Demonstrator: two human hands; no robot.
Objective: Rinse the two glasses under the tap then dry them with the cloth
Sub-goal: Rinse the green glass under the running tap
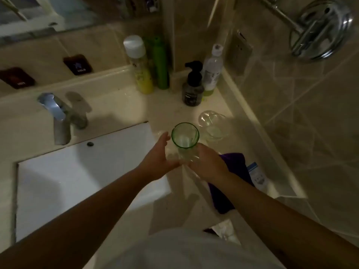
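A green-tinted glass stands upright over the counter just right of the sink. My right hand grips its lower part. My left hand is at the glass's left side with fingers straight, close to its base; contact is unclear. A second, clear glass sits on the counter just behind and to the right. A purple cloth lies on the counter under my right wrist. The chrome tap stands at the back left of the sink; no water runs.
The white sink basin fills the left. Spray cans, a black pump bottle and a clear bottle crowd the back corner. A blue-and-white packet lies by the cloth. The tiled wall rises on the right.
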